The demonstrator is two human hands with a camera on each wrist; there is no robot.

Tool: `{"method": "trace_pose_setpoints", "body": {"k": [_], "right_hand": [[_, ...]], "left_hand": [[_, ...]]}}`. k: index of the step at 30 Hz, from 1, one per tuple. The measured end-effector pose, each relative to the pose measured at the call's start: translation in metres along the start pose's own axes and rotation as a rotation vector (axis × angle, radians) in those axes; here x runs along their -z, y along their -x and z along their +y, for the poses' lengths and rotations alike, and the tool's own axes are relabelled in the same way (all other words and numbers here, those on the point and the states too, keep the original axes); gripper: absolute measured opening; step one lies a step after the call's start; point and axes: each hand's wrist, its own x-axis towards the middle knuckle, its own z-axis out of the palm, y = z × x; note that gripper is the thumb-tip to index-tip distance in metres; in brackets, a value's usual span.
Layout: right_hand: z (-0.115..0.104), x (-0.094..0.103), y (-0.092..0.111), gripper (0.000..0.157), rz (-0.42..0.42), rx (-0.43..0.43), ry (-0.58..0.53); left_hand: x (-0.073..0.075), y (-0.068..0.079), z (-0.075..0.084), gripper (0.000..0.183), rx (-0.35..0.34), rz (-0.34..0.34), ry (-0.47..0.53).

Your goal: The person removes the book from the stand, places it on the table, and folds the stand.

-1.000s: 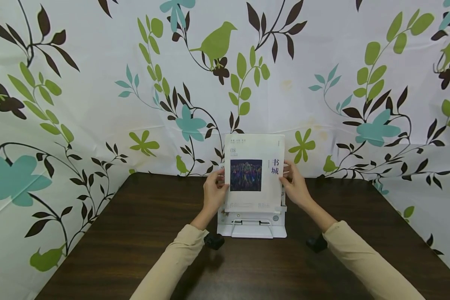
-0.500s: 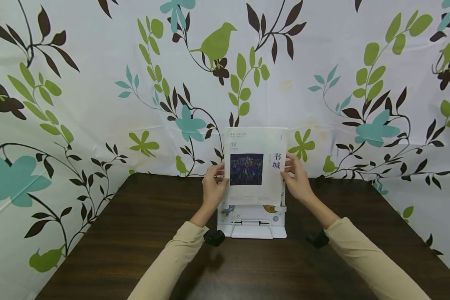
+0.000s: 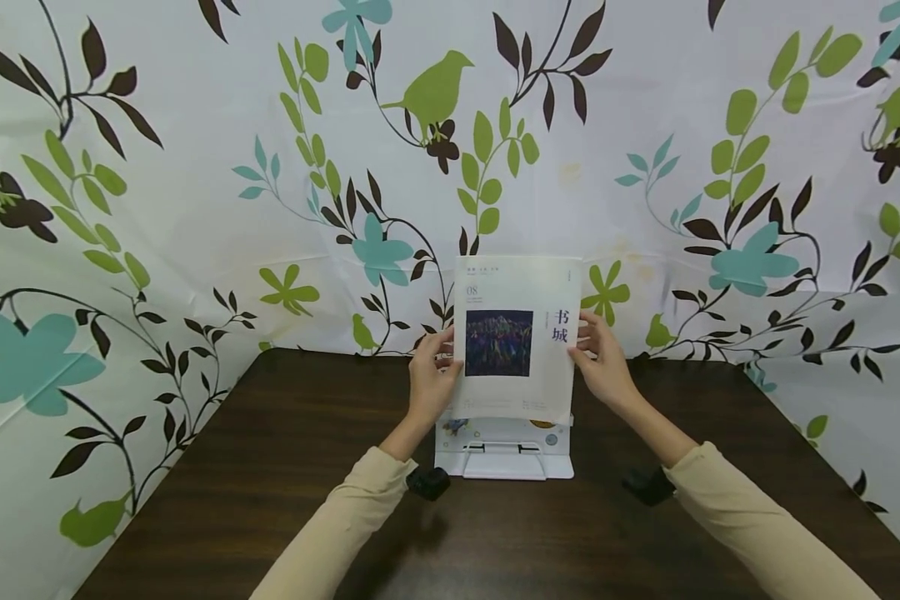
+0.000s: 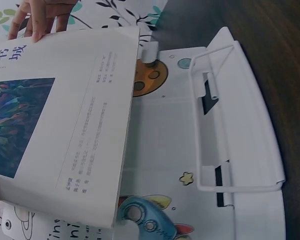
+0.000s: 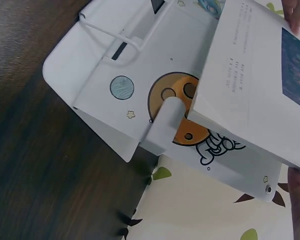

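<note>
Over a dark brown wooden counter [image 3: 540,533], a white paper book [image 3: 546,367] with a dark square picture [image 3: 498,343] is held long way up between the left hand [image 3: 432,379] and right hand [image 3: 606,367], each pinching one long side, its bottom above the ledge [image 3: 504,467] of a white cartoon-covered stand [image 4: 160,130].

Gripping a white rectangular paperback book [image 3: 506,396] by its side edges with left hand [image 3: 431,382] and right hand [image 3: 606,363], before a white book stand [image 3: 504,467] on the dark-brown wood-grain worktop [image 3: 270,467].
</note>
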Motion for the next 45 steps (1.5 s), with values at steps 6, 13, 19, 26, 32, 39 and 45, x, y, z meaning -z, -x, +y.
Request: {"method": "trace_pose_setpoints", "body": {"k": [6,13,19,26,32,39,45], "right_hand": [[0.0,0.01,0.01,0.049,-0.043,-0.063,-0.006],[0.006,0.022,0.015,0.051,-0.105,-0.12,-0.009],[0.011,0.037,0.021,0.053,-0.185,-0.184,-0.036],[0.02,0.053,0.032,0.055,-0.264,-0.279,-0.106],[0.027,0.074,0.041,0.058,-0.328,-0.336,-0.155],[0.036,0.095,0.048,0.062,-0.412,-0.385,-0.16],[0.043,0.109,0.049,0.064,-0.451,-0.437,-0.106]], "left_hand": [[-0.004,0.009,0.004,0.044,0.033,-0.059,0.007],[-0.008,0.016,0.009,0.046,0.072,-0.119,0.023],[-0.014,0.025,0.012,0.047,0.114,-0.166,0.035],[-0.023,0.037,0.018,0.048,0.166,-0.235,0.08],[-0.033,0.045,0.023,0.048,0.203,-0.289,0.12],[-0.044,0.056,0.023,0.048,0.228,-0.323,0.17],[-0.059,0.068,0.023,0.047,0.28,-0.293,0.188]]}}
